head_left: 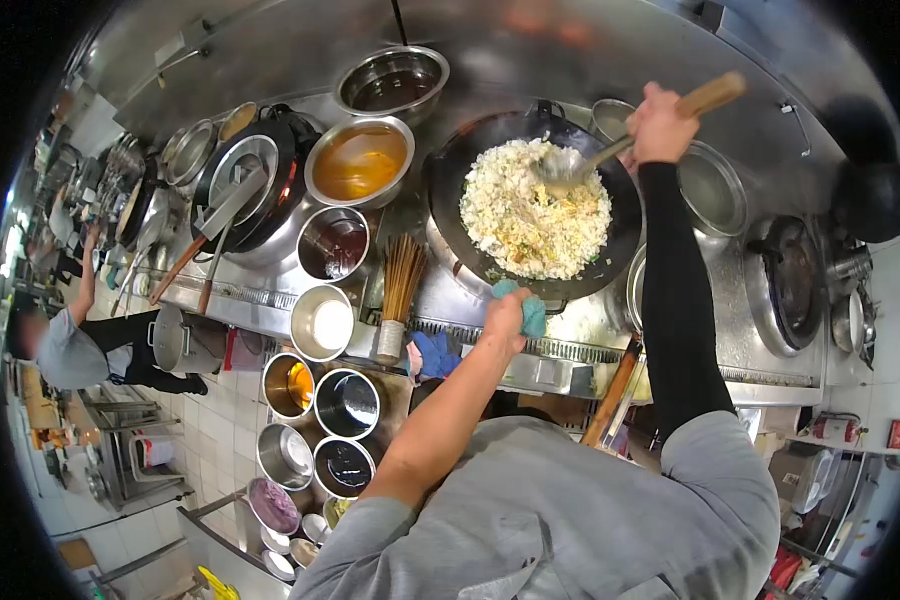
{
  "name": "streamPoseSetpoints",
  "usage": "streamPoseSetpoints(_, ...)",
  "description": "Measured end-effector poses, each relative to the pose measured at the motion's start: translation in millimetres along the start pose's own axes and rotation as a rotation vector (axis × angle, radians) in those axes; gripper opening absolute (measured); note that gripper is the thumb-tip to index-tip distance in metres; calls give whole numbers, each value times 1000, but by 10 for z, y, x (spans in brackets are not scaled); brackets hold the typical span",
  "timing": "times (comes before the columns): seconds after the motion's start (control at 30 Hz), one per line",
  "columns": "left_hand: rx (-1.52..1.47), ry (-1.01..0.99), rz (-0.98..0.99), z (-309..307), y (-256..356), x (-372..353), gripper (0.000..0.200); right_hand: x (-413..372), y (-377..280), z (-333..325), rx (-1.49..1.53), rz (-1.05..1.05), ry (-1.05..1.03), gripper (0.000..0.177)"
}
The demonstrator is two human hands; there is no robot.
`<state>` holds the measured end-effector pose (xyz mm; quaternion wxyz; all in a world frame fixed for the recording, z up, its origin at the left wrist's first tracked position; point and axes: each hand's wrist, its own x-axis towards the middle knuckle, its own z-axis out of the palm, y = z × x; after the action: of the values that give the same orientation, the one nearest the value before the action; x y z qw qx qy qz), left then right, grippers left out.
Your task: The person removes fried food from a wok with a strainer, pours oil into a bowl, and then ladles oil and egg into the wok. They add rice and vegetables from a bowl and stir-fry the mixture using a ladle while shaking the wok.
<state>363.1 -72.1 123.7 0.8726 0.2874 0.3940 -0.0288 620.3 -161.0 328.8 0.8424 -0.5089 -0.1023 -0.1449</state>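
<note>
My right hand is wrapped around the long handle of a wok ladle, whose wooden end sticks out up and to the right. The ladle's metal head lies in the fried rice, a pale heap with yellow egg bits and flecks of green. A large black wok on the range holds the rice. At the wok's near edge, my left hand grips a folded teal cloth against the rim, close to the near handle.
Left of the wok stand a bowl of amber liquid, a bowl of dark liquid and a bamboo brush. Several metal pots line the near left side. Another wok sits farther left, and a person stands beyond.
</note>
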Motion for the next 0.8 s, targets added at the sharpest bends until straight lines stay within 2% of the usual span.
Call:
streamPoseSetpoints(0.07, 4, -9, 7, -18, -18, 34, 5, -72, 193, -66, -90, 78, -62, 18)
streamPoseSetpoints(0.1, 12, -16, -6, -32, -16, 21, 4, -103, 51, 99, -154, 143, -98, 27)
streamPoseSetpoints(0.13, 20, -24, -21, -47, -17, -7, 4, -19, -20, 171, -248, 108, -211, 26)
streamPoseSetpoints(0.2, 15, -91, -7, -31, 13, 30, 4, 141, -176, 334, -168, 284, -162, 26)
streamPoseSetpoints(0.27, -22, -184, 33, -129, -74, 151, 4, 302, -146, 376, -21, 134, -175, 26)
streamPoseSetpoints(0.3, -11, -135, 20, -99, -60, 120, 4, 325, -71, 350, 48, 73, -177, 25)
streamPoseSetpoints(0.37, 19, -33, -11, -15, 6, 15, 3, 194, 379, 290, -142, -157, -204, 23)
streamPoseSetpoints(0.43, 20, -44, -14, -24, -14, 8, 4, -166, 405, 401, -66, 58, -84, 18)
streamPoseSetpoints(0.53, 32, -64, -20, -49, -10, 17, 6, 102, 201, 345, -120, 200, -205, 17)
streamPoseSetpoints(0.57, 37, -72, -19, -44, 3, 37, 6, 218, 68, 354, -118, 243, -187, 16)
streamPoseSetpoints(0.67, 49, -54, -19, -19, 20, 2, 9, 628, 169, 136, 116, 23, -172, 16)
streamPoseSetpoints(0.7, 52, -54, -24, -37, 7, 2, 9, 412, 133, 227, 49, -44, -32, 17)
streamPoseSetpoints(0.8, 60, -43, -32, -8, 61, -7, 10, 51, 356, 92, -20, 82, -44, 16)
